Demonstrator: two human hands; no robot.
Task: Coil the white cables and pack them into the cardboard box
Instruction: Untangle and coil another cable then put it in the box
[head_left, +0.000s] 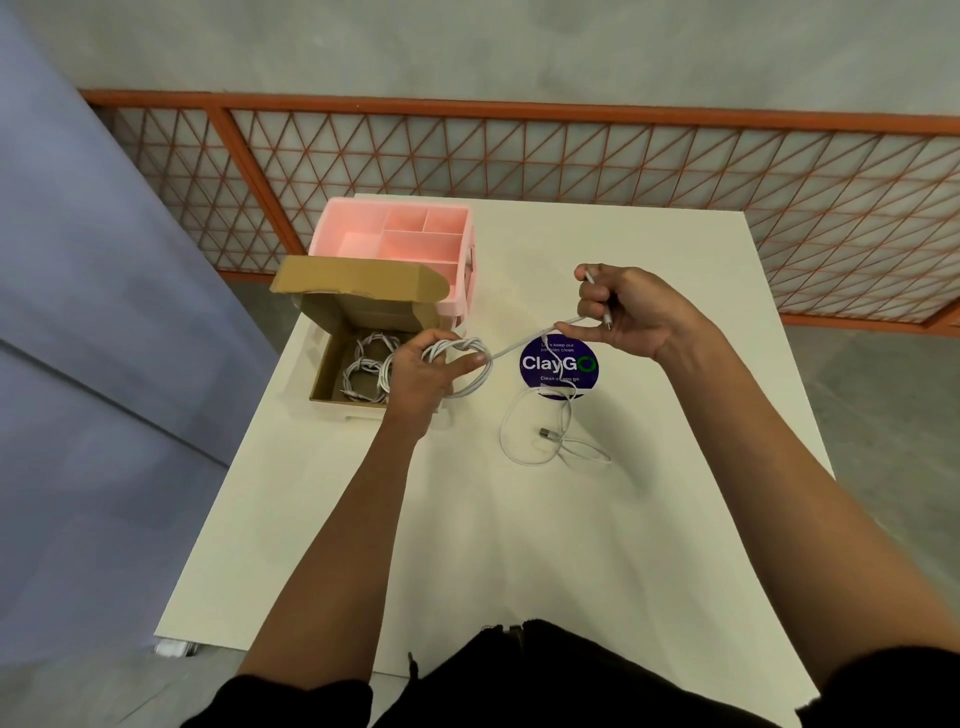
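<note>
"White cable (470, 358): where is it just now?"

"Partly coiled in the left hand (418, 376). The fingers curl round a bunch of loops, right at the edge of the cardboard box (324, 364)."

"And the free part?"

"One strand runs taut from the coil across to the right hand (631, 317), which pinches it between thumb and forefinger (the other fingers are curled in, and a plug end (589, 276) pokes up above them)."

"The box?"

"Open, flap raised, on the far left of the worktop (467, 545). Coiled cables (363, 364) lie inside. A pink organiser (400, 234) stands just behind it."

"Anything else out?"

"Loose loops (540, 452) of white cable lie flat on the worktop, nearer the person than a round blue sticker (558, 364), with a metal plug (545, 433) among them. A strand rises from them across the sticker toward the right hand. I cannot tell whether it is the same cable."
</note>
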